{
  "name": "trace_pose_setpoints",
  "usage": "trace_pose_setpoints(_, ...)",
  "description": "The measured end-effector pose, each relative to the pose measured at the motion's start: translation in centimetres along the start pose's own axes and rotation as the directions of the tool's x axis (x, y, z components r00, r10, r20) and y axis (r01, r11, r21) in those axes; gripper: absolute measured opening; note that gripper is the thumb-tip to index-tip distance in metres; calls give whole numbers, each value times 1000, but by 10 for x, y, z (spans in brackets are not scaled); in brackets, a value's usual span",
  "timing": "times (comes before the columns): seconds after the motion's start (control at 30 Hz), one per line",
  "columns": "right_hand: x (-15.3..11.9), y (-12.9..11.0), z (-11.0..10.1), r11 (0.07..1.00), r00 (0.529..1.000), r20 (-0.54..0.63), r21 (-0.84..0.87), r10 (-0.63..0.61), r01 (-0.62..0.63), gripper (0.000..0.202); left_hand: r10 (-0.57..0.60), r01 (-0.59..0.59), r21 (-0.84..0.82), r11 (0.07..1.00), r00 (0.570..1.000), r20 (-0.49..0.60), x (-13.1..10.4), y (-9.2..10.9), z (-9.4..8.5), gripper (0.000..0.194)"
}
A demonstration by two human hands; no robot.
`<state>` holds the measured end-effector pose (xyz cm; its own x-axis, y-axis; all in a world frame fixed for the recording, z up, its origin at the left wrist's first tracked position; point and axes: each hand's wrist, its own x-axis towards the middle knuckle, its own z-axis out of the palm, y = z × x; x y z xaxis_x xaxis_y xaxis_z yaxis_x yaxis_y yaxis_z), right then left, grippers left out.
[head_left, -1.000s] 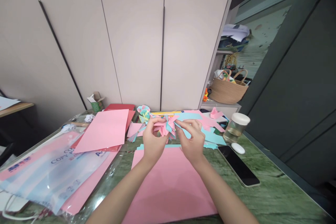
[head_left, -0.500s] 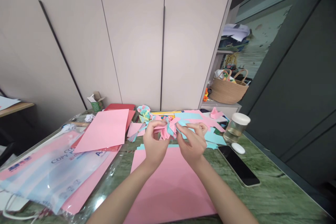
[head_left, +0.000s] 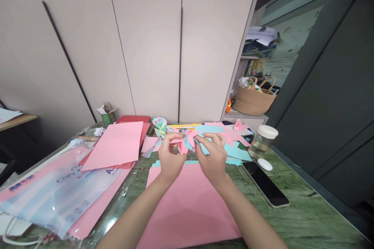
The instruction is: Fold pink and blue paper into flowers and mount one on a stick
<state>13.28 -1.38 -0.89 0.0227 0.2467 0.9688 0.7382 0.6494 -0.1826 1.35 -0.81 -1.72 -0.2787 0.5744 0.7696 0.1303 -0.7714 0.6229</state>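
Between my two hands is a folded paper piece (head_left: 187, 142) in pink and light blue, raised above the table. My left hand (head_left: 172, 159) grips its left side between thumb and fingers. On its right side, my right hand (head_left: 212, 155) pinches the edge with thumb and forefinger, the other fingers curled. Below my forearms lies a large pink sheet (head_left: 189, 206), with light blue paper showing at its far edge. A pink and blue folded paper flower (head_left: 160, 125) rests behind my left hand.
On the left are a pink sheet (head_left: 117, 144) over red paper and a plastic paper bag (head_left: 58, 190). To the right are a phone (head_left: 265, 184), a white oval object (head_left: 265, 164) and a lidded jar (head_left: 263, 142). Cut paper (head_left: 238, 151) lies behind my right hand.
Both hands and the folded paper have shifted very slightly to the left. The fingers of my right hand are a little more curled. The grip on the paper remains.
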Motion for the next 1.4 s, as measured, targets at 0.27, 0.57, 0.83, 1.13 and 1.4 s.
trace_pose_setpoints(0.27,-5,-5,1,1000,996,-85,11,-6,7,25,94,-94,4,996,994,-60,-4,1,2,27)
trace_pose_setpoints(0.57,-4,-4,-1,1000,994,-103,-10,-21,20,22,88,-88,-1,996,996,-35,-5,-3,2,22)
trace_pose_setpoints(0.83,-3,2,0,981,969,-164,-91,-185,171,29,72,-72,8,997,995,-73,-9,-2,5,23)
trace_pose_setpoints(1.13,-4,6,6,997,996,-51,50,67,-64,20,-129,127,-81,989,991,-21,-2,2,5,27)
trace_pose_setpoints(1.4,-1,8,1,998,998,-52,38,-39,41,23,-148,146,-65,987,988,-32,-1,2,5,27)
